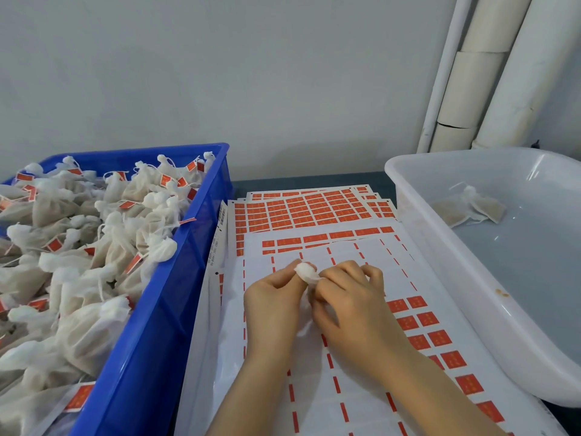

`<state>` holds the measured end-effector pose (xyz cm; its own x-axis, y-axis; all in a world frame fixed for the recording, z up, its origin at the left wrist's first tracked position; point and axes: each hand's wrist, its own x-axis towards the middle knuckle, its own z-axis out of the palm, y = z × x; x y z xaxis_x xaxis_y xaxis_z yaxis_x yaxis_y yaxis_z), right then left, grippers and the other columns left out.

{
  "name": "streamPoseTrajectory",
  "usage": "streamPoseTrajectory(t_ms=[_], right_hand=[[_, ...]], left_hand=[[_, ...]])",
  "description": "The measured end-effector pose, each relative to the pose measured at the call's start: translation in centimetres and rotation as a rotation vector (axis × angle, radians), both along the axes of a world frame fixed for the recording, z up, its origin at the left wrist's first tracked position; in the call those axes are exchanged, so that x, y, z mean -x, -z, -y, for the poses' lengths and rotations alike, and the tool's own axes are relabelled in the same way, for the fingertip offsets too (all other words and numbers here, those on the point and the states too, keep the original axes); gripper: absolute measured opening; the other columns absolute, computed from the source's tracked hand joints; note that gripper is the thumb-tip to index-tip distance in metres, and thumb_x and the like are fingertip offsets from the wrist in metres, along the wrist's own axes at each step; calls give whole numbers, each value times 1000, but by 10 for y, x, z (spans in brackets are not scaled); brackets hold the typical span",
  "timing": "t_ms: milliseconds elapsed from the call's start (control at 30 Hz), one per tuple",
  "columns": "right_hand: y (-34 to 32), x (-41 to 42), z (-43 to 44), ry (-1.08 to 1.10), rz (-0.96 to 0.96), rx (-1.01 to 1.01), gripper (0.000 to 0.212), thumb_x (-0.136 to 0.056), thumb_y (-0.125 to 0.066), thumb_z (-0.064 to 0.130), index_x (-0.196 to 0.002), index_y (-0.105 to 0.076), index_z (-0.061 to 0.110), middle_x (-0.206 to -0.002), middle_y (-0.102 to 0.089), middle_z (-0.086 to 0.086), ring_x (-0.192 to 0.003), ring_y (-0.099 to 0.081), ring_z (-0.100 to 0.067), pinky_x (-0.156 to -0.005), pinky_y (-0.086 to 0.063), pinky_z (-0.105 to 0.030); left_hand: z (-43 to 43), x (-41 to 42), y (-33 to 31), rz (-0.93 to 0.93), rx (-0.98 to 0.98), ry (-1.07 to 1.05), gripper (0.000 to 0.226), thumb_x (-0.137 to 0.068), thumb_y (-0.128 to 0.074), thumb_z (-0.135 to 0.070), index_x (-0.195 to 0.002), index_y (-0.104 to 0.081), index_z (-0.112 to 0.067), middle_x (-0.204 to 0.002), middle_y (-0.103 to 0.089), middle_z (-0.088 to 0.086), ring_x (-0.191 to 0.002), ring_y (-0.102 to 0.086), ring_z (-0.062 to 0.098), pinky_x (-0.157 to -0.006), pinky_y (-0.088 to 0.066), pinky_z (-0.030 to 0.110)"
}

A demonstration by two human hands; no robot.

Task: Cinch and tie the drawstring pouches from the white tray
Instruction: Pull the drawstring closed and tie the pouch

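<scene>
Pouch (306, 272), white and gathered into a puffed neck, is sitting at lower centre of the frame above the label sheets (314, 212). Left hand (273, 305) fingers are clamped on its neck; right hand (349, 302) fingers are pinching at the drawstring, itself too fine to see. Tying appears to be under way; next, the knot likely needs pulling snug. Two flat pouches (468, 207) are waiting in the white tray (440, 247), finished ones filling the blue crate (163, 309).

One white fabric pouch (306, 273) at frame center, gathered top bunched and poking up, body mostly hidden; two more flat, beige-filled pouches (468, 207) lie touching in the white tray (440, 247) at upper right, otherwise bare.
</scene>
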<state>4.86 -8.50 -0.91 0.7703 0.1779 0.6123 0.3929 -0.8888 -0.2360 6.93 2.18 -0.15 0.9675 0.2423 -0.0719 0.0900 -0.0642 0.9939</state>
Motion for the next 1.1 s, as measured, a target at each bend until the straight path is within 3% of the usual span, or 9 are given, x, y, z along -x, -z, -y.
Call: streamPoseTrajectory(t_ms=[100, 200, 300, 467, 600, 667, 733, 900, 1100], right_hand=[[-2, 1, 0, -76, -70, -122, 2, -79, -61, 21, -79, -63, 21, -82, -62, 10, -83, -54, -6, -86, -37, -30], [-3, 5, 3, -142, -218, -296, 6, -85, -54, 26, -81, -53, 29, -83, -49, 22, -84, -47, -1, -80, -36, -14], [-5, 9, 4, -181, -251, -455, 10, -87, -51, 32, -84, -46, 40, -82, -50, 27, -85, -52, -2, -70, -43, -6], [-5, 7, 1, -218, -79, -496, 4, -87, -54, 25, -90, -57, 25, -85, -60, 15, -89, -56, -3, -74, -45, -4], [-6, 3, 6, -84, 193, -362, 29, -91, -53, 32, -90, -67, 6, -99, -63, -9, -99, -51, -11, -93, -41, -13], [-7, 4, 9, -51, 236, -343, 41, -92, -45, 39, -90, -68, 4, -95, -65, -10, -95, -55, -9, -90, -45, -19], [-10, 5, 11, -47, 222, -357, 46, -93, -41, 41, -91, -67, 3, -89, -68, -9, -89, -57, -9, -90, -41, -9], [-15, 7, 16, -42, 64, -398, 27, -86, -56, 29, -92, -69, 6, -83, -71, -5, -76, -56, -4, -70, -30, 11], [-16, 7, 20, -14, 16, -445, 22, -79, -55, 20, -88, -70, 8, -78, -71, -1, -67, -50, 8, -60, -25, 14]], left_hand=[[-1, 2, -4, 72, 84, 138, 16, -86, -64, -30, -75, -72, -38, -73, -69, -29, -75, -59, -20, -49, -42, 1], [-1, 2, -6, 97, 153, 212, 19, -89, -62, -21, -80, -77, -29, -81, -74, -13, -79, -66, -5, -54, -47, 5], [-1, 2, -8, 99, 172, 194, 24, -89, -60, -20, -79, -76, -36, -83, -74, -12, -82, -68, 1, -57, -51, 11], [-1, 1, -10, 119, 253, 201, 14, -75, -65, -37, -82, -76, -35, -87, -75, -5, -89, -70, 13, -78, -54, 29], [-4, 0, -12, 127, 287, 240, 21, -68, -63, -41, -83, -77, -35, -92, -74, -2, -98, -67, 21, -94, -50, 41], [-4, 0, -12, 117, 262, 253, 19, -67, -61, -42, -79, -76, -37, -88, -74, -4, -94, -68, 20, -92, -52, 40], [-4, -1, -11, 100, 231, 278, 16, -69, -61, -43, -75, -76, -39, -85, -74, -7, -91, -67, 19, -86, -54, 36], [-6, 0, -11, 118, 102, 380, 12, -71, -64, -38, -67, -76, -39, -76, -74, -7, -74, -69, 10, -60, -51, 13], [-6, 2, -12, 116, 22, 489, 18, -75, -65, -32, -62, -74, -40, -70, -72, -11, -69, -67, 2, -58, -48, 8]])
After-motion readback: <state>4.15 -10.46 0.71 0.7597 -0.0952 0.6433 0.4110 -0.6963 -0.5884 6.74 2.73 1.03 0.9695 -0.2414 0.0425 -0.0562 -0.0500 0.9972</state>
